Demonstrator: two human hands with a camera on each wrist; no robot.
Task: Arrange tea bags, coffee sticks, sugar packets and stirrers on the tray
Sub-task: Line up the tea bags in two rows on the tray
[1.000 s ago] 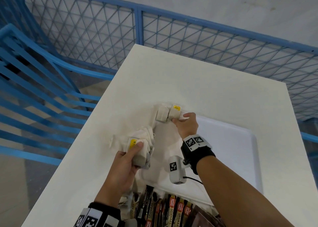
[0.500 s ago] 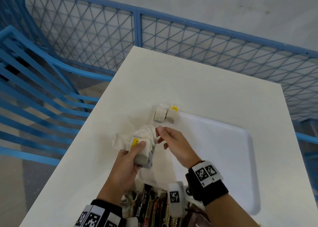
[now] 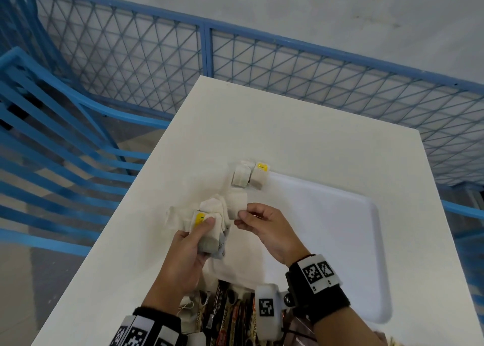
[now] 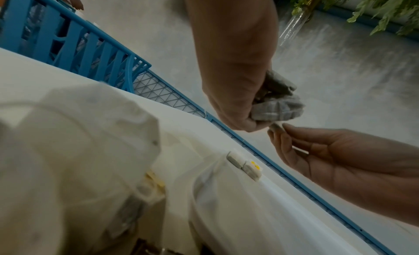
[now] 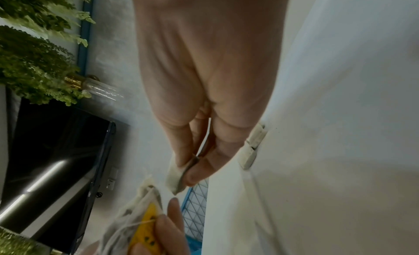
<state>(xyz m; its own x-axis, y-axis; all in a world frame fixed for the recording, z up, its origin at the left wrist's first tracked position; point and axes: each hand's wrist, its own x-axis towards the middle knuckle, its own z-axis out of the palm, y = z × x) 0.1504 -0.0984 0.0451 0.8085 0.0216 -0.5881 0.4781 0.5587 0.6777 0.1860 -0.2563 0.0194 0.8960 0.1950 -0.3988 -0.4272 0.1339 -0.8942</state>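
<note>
My left hand [image 3: 195, 243] grips a bunch of white tea bags [image 3: 209, 220] with yellow tags above the table's near left; the bunch shows grey [image 4: 277, 106] in the left wrist view. My right hand [image 3: 245, 213] pinches one tea bag [image 3: 237, 205] at the bunch's right edge; thumb and forefinger hold it [image 5: 175, 176] in the right wrist view. Two tea bags [image 3: 248, 178] lie side by side at the far left corner of the white tray [image 3: 340, 241], also seen as tea bags [image 4: 244, 165] from the left wrist.
Coffee sticks [image 3: 230, 317] in dark and red wrappers lie at the table's near edge below my hands. A blue mesh fence [image 3: 209, 52] surrounds the white table [image 3: 288, 136]. A blue slatted rail [image 3: 52, 136] stands to the left.
My right hand left the two tea bags on the tray's far corner, came back to the bunch in my left hand and now pinches one bag there.
</note>
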